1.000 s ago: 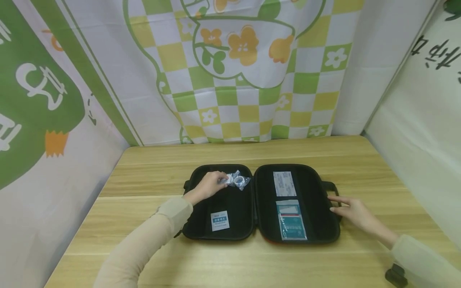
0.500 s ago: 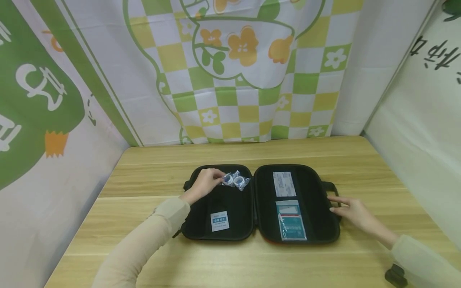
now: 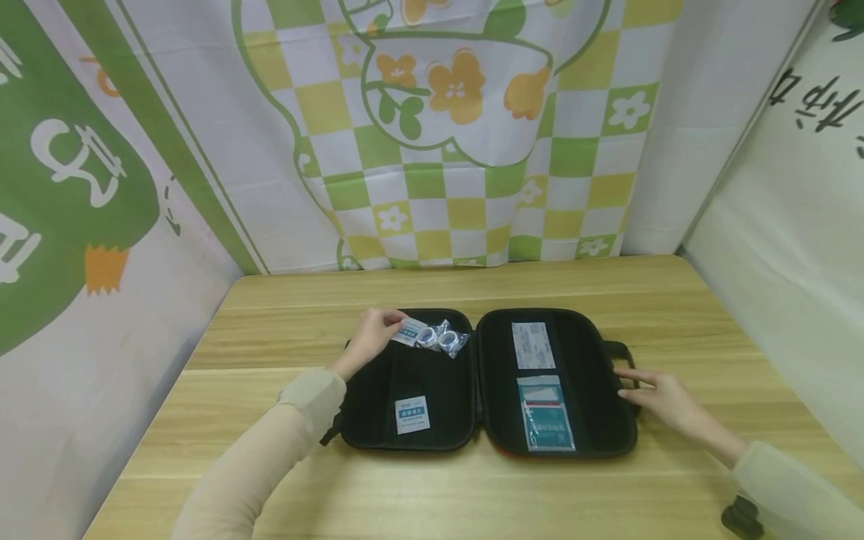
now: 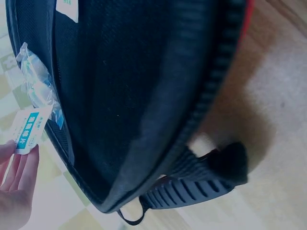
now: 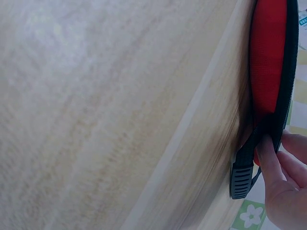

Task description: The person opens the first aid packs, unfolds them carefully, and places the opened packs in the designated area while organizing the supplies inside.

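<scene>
An open zip case (image 3: pixel 432 382), black inside with a red shell (image 5: pixel 268 57), lies flat on the table. At its left half's upper part, my left hand (image 3: pixel 373 339) pinches a small white-and-blue packet (image 4: pixel 29 128) between thumb and fingers. Two rolls of tape in clear wrappers (image 3: pixel 439 339) lie just right of that packet. Another white-and-blue packet (image 3: pixel 412 415) sits lower in the same half. My right hand (image 3: pixel 664 401) grips the right half's outer rim beside the black handle (image 5: pixel 241 179), fingers on both sides of the edge.
The right half holds a white printed packet (image 3: pixel 533 345) and a teal packet in clear wrap (image 3: pixel 547 414). A small black object (image 3: pixel 742 517) is by the right sleeve. Patterned cloth (image 3: pixel 445 202) hangs behind the wooden table (image 3: pixel 472 499).
My left hand has drawn back to the left, away from the tape rolls, and the white-and-blue packet now shows in its fingers. My right hand stays at the case rim.
</scene>
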`<action>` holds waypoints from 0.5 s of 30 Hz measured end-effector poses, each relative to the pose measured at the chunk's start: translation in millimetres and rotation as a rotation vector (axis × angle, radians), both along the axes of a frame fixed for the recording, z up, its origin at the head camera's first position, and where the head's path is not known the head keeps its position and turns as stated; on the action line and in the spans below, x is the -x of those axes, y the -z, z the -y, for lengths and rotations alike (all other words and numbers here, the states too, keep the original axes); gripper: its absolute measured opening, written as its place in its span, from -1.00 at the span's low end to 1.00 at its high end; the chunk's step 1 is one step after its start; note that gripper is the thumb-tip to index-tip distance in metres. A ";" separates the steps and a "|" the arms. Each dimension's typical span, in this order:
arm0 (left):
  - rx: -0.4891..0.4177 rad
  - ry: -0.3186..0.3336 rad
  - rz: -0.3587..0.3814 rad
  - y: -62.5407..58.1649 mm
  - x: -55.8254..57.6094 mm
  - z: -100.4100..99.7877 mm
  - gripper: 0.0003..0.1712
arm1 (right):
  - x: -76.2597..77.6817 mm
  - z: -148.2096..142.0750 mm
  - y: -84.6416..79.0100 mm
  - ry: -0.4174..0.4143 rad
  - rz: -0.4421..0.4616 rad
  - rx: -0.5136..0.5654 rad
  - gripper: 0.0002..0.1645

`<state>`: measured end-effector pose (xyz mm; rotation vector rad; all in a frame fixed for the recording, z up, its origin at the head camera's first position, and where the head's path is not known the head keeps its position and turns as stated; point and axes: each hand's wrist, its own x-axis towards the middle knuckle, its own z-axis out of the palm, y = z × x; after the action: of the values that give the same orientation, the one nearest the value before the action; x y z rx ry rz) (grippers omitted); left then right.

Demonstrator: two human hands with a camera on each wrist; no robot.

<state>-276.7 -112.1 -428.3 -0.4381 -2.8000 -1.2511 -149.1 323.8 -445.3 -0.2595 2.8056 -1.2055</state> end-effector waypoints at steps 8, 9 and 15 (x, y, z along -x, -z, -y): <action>-0.111 -0.057 -0.004 -0.8 -2.4 10.0 -0.85 | 0.1 0.1 -0.6 0.002 0.010 0.007 -0.48; -0.124 -0.063 0.008 -1.0 -2.6 11.0 -0.84 | 0.1 0.0 -0.8 0.002 0.013 0.009 -0.48; -0.185 -0.104 0.090 -4.2 -4.4 17.0 -0.79 | 0.1 0.4 -1.6 0.003 0.014 0.005 -0.47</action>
<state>-272.2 -129.1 -424.2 -0.2291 -2.7029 -1.5240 -149.2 323.3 -443.8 -0.2460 2.7921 -1.2107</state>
